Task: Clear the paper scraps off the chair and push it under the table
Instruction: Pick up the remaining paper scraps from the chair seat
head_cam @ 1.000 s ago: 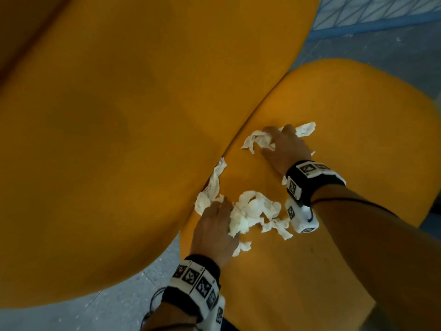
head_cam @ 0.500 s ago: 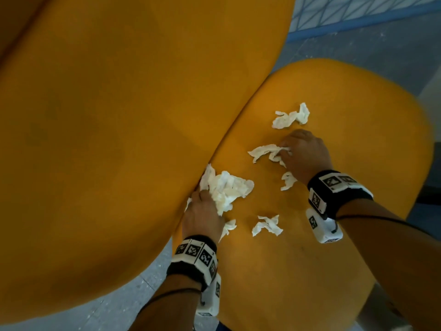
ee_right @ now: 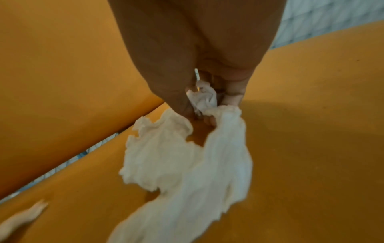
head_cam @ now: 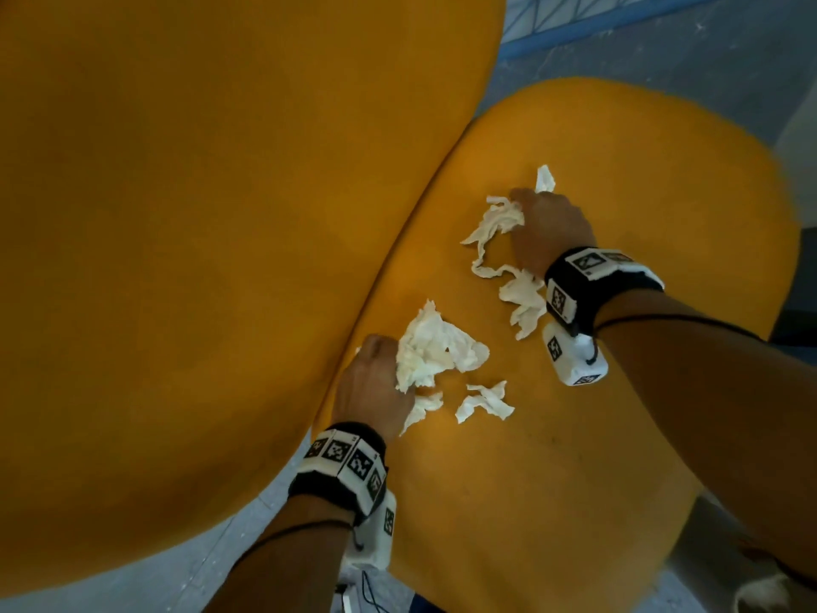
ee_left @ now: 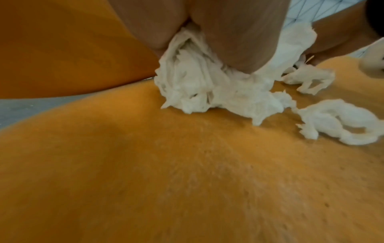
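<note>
Paper scraps [head_cam: 442, 347] on chair seat [head_cam: 552, 502]

We are looking down past orange upholstery onto a grey floor [head_cam: 663, 59], speckled with pale marks and showing in the far right corner and again in a near left strip [head_cam: 185, 577]. Along the far edge a blue band [head_cam: 588, 31] is running beneath a pale surface crossed by a lattice of thin dark lines [head_cam: 574, 6]. Even, soft light is falling across everything.
</note>
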### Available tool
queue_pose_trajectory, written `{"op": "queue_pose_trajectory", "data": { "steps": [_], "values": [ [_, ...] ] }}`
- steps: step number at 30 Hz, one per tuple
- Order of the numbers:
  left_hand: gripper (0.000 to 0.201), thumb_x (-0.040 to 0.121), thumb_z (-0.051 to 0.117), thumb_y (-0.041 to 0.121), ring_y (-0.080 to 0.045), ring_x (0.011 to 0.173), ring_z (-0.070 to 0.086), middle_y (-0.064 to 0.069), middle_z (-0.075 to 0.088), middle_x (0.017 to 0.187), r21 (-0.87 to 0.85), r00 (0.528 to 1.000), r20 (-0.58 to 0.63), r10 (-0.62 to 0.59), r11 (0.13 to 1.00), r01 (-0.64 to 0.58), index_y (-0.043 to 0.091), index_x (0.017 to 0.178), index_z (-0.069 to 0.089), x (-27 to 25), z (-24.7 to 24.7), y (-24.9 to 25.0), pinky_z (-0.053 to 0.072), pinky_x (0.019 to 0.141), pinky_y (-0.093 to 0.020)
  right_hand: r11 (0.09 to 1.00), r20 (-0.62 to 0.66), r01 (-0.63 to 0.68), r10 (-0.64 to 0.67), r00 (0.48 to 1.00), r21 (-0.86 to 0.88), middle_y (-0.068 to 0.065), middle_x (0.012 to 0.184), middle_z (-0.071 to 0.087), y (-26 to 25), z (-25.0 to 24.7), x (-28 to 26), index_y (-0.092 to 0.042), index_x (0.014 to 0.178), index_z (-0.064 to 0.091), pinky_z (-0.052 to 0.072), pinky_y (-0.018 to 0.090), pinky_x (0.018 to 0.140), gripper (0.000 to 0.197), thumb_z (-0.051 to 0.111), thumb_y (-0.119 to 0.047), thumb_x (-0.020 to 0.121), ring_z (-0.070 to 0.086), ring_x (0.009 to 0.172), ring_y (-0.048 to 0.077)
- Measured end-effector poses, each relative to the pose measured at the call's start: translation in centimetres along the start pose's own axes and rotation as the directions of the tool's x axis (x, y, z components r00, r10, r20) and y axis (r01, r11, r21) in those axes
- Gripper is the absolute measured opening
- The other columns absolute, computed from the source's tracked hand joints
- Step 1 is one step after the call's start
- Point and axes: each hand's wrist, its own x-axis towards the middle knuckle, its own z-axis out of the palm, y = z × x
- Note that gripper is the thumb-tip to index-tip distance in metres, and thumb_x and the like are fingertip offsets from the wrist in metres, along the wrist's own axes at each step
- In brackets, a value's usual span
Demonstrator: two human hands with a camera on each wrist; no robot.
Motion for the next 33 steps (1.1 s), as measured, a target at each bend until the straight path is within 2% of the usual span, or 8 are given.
{"op": "queue_pose_trajectory", "data": {
  "steps": [5, 11, 14, 17, 20, 24, 28, 33],
  "values": [
    [0.019, 0.079, 0.063, 0.013, -0.033, 0.079, 0.065, -0.012, 0.070, 0.087, -0.168, 0.990, -0.134, 0.046, 0.983, -0.069, 0.010, 0.097, 0.061, -0.4, -0.8, 1.6, 0.055, 0.066, -0.041, 0.999, 0.005, 0.006, -0.007, 1.000, 0.036, 0.026, 0.130, 0.055, 0.9, -0.8, -1.5, -0.004, 0.126, 0.059, 0.049, 0.049, 0.094, 0.034, 0.049, -0.014, 0.095, 0.054, 0.116, 0.045],
    [0.070, 0.085, 0.060, 0.053, -0.025, 0.110, 0.047, 0.000, 0.055, 0.120, 0.103, 0.973, 0.170, 0.158, 0.979, -0.177, 0.045, 0.144, 0.021, -2.8, 2.1, 6.2, 0.051, 0.080, -0.042, 0.945, -0.039, -0.013, 0.027, 0.999, 0.327, 0.026, 0.120, 0.046, 3.4, -0.3, -7.2, 0.007, 0.114, 0.052, 0.041, 0.045, 0.081, 0.035, 0.037, -0.021, 0.101, 0.050, 0.096, 0.042],
    [0.067, 0.085, 0.066, 0.047, -0.027, 0.122, 0.043, -0.002, 0.050, 0.131, 0.238, 0.949, 0.281, 0.141, 0.948, -0.212, 0.035, 0.142, 0.032, -2.6, 4.2, 5.8, 0.052, 0.084, -0.041, 0.887, -0.058, -0.060, 0.097, 0.994, 0.458, 0.031, 0.086, 0.051, 4.2, 0.2, -10.7, 0.010, 0.088, 0.052, 0.043, 0.048, 0.067, 0.046, 0.036, -0.031, 0.099, 0.049, 0.073, 0.041],
    [0.056, 0.084, 0.068, 0.042, -0.026, 0.123, 0.045, 0.000, 0.051, 0.133, 0.190, 0.945, 0.277, 0.176, 0.954, -0.233, 0.022, 0.132, 0.048, -2.5, 4.1, 4.8, 0.051, 0.090, -0.039, 0.860, -0.129, -0.030, 0.111, 0.985, 0.510, 0.009, 0.061, 0.030, 4.6, 0.8, -12.3, -0.005, 0.064, 0.036, 0.022, 0.035, 0.055, 0.045, 0.042, -0.039, 0.092, 0.023, 0.053, 0.022],
    [0.053, 0.081, 0.072, 0.039, -0.024, 0.113, 0.052, -0.001, 0.053, 0.127, 0.096, 0.959, 0.191, 0.209, 0.969, -0.230, 0.016, 0.126, 0.056, -2.9, 2.4, 3.9, 0.046, 0.090, -0.033, 0.907, -0.114, -0.049, 0.106, 0.988, 0.418, 0.018, 0.088, 0.051, 4.4, 1.6, -12.1, 0.002, 0.085, 0.057, 0.034, 0.035, 0.061, 0.021, 0.062, -0.018, 0.086, 0.049, 0.070, 0.033],
    [0.048, 0.075, 0.081, 0.024, -0.023, 0.099, 0.062, 0.000, 0.053, 0.122, -0.058, 0.979, 0.063, 0.195, 0.980, -0.191, 0.014, 0.116, 0.057, -3.1, 0.0, 2.7, 0.049, 0.079, -0.027, 0.957, 0.029, -0.067, 0.061, 0.998, 0.283, 0.012, 0.131, 0.044, 3.0, 3.2, -12.1, -0.016, 0.129, 0.043, 0.044, 0.037, 0.075, 0.049, 0.062, -0.019, 0.084, 0.055, 0.102, 0.037],
    [0.068, 0.069, 0.084, 0.015, -0.020, 0.093, 0.061, 0.005, 0.040, 0.138, 0.030, 0.940, 0.099, 0.327, 0.943, -0.331, 0.030, 0.123, 0.047, -0.3, -1.0, 4.7, 0.050, 0.066, -0.027, 0.982, 0.016, -0.086, 0.084, 0.996, 0.169, 0.013, 0.131, 0.047, 2.4, 3.9, -12.4, -0.020, 0.131, 0.048, 0.050, 0.044, 0.086, 0.050, 0.064, -0.024, 0.084, 0.056, 0.111, 0.036],
    [0.103, 0.069, 0.082, 0.005, -0.026, 0.108, 0.058, 0.004, 0.016, 0.160, 0.240, 0.849, 0.252, 0.465, 0.820, -0.520, 0.042, 0.146, 0.024, 5.5, 0.8, 8.8, 0.051, 0.067, -0.032, 0.958, -0.017, -0.102, 0.111, 0.994, 0.269, 0.018, 0.108, 0.061, 2.9, 3.9, -13.3, -0.008, 0.114, 0.064, 0.050, 0.041, 0.076, 0.032, 0.059, -0.004, 0.082, 0.060, 0.098, 0.039]
  ]
}}
